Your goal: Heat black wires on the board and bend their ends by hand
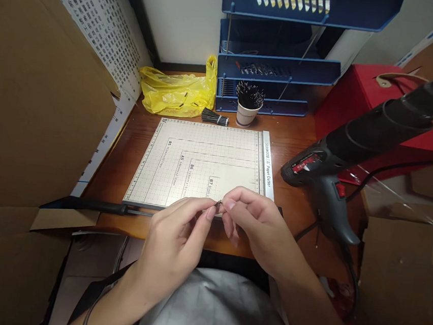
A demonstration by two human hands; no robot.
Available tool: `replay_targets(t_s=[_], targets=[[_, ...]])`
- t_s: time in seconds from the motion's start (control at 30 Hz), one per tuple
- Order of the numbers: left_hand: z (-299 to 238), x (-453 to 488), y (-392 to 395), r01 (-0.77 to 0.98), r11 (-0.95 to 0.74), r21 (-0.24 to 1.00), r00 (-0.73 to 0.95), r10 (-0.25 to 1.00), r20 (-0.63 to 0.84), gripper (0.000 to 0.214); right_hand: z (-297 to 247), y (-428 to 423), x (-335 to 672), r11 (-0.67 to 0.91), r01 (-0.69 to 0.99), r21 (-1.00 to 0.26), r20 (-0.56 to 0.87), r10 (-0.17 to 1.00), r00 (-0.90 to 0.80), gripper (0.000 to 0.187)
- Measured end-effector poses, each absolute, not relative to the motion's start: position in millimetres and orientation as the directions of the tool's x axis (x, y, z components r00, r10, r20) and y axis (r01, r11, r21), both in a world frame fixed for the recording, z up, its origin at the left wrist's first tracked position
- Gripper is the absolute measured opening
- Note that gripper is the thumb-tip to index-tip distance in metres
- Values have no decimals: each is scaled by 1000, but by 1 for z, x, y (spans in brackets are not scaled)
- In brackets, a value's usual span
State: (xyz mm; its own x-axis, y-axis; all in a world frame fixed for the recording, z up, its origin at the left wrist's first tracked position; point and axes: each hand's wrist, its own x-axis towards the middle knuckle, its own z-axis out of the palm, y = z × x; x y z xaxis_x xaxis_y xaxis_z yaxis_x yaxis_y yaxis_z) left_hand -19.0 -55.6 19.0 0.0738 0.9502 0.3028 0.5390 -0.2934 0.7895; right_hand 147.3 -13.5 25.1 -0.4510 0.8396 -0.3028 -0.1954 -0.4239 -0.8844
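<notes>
My left hand [179, 230] and my right hand [258, 223] meet over the front edge of a paper cutter board [201, 166]. Between their fingertips is a small dark piece [218, 204], too small to name. Thumb and forefinger of the left hand pinch its left side. At its right end, the right thumb and forefinger are pressed together, the other fingers curled below. On the table behind the board, a bundle of short black wires [215, 117] lies beside a paper cup [246, 115] packed with thin black wires [250, 95].
A heat gun [326, 178] stands at the right before a red box [365, 90]. A yellow plastic bag [177, 92] and blue tray shelves [279, 69] are at the back. Cardboard [35, 89] walls the left side. The cutter's black handle [95, 205] extends left.
</notes>
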Motion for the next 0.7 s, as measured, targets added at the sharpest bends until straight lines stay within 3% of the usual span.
replay_targets(t_s=[0.33,0.5,0.7], targets=[[17,-23,-54,624,-440,646,207,890,406,15,21,-12,149,-495,-199,-846,-320,769,-553,13],[16,-24,-53,662,-531,530,259,824,503,19,23,-13,148,-612,-306,-729,-332,707,-624,15],[12,-31,-52,689,-660,299,381,680,626,17,29,-18,144,-763,-361,-536,-440,617,-652,18]])
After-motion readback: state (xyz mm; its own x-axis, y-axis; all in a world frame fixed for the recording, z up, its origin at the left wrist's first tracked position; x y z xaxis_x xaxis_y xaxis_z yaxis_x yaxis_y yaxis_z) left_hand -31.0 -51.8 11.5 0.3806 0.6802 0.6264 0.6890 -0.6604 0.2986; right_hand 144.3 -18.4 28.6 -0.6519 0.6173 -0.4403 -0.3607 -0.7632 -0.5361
